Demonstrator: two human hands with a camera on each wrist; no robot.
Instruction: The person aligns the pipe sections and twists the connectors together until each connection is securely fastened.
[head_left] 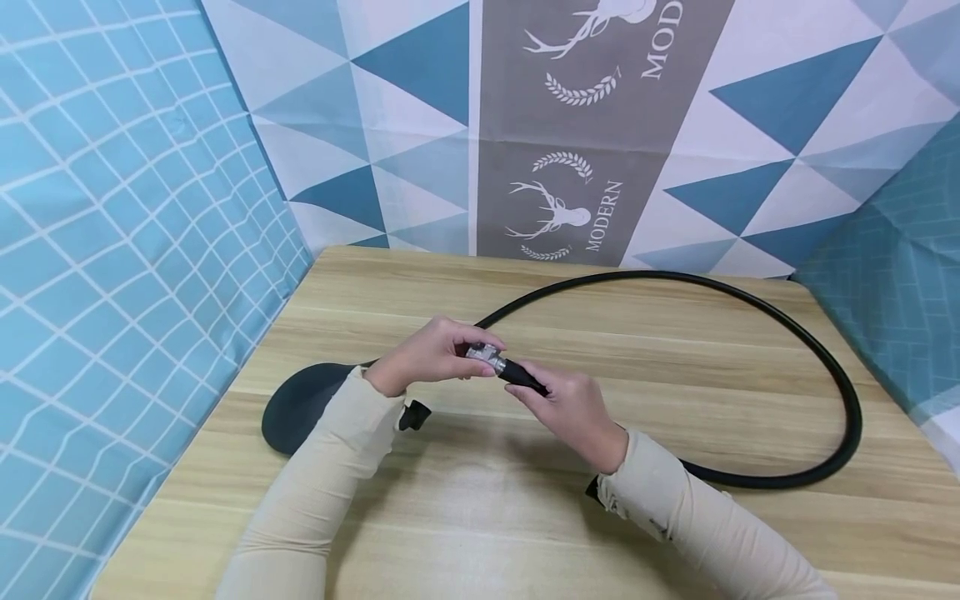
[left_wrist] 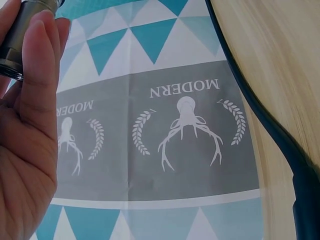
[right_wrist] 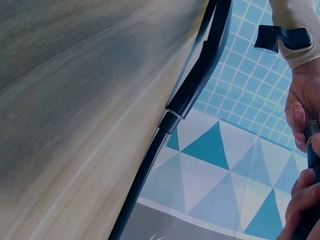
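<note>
In the head view my left hand (head_left: 431,354) pinches a short silver metal fitting (head_left: 486,357) between thumb and fingers. My right hand (head_left: 573,408) grips the black hose end (head_left: 522,377), which meets the fitting in a straight line. Both hands are raised over the middle of the table. From the left wrist, the fitting (left_wrist: 20,42) shows as a metal cylinder held against the fingers. A dark, rounded shower head (head_left: 306,408) lies at the left, partly covered by my left sleeve. Its handle (right_wrist: 195,82) joins the black hose (right_wrist: 135,200) in the right wrist view.
The black hose (head_left: 813,346) makes a wide loop over the right side of the wooden table (head_left: 525,533) and passes under my right forearm. Patterned cloth (head_left: 420,108) stands behind the table, and blue tile-print cloth (head_left: 112,208) lines its left side.
</note>
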